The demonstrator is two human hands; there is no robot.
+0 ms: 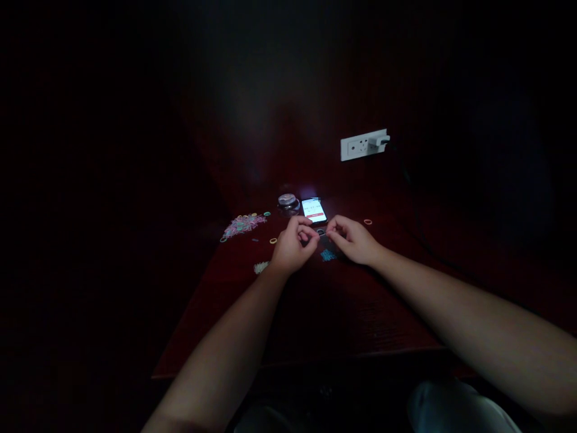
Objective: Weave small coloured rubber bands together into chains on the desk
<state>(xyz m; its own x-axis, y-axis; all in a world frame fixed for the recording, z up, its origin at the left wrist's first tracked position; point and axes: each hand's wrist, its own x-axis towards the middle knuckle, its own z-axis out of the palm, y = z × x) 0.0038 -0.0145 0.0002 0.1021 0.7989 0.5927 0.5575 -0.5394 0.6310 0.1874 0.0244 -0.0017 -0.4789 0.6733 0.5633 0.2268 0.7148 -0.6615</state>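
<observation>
Over the worktop (225, 307), well back from its front edge, the left hand (293, 246) and right hand (354, 240) meet with fingertips drawn close, pinching a small pale item (323, 234) between them. This item lies just right of the left hand's fingertips and just left of the right hand's; it is too small to identify.

Nearer the front edge, a blue heap (328, 255) of small pieces lies between the hands, and a pale heap (260, 267) lies beside the left wrist. Outward to the left are 1 yellow ring (273, 241) and, near the left edge, a multicoloured heap (243, 225). Beyond the left hand, toward the back edge, a phone (314, 210) shows a lit screen, with a round jar (287, 205) just to its left. Past the right hand lies 1 orange ring (368, 222). Above the back edge, a wall socket (354, 147) carries a plug (378, 141).
</observation>
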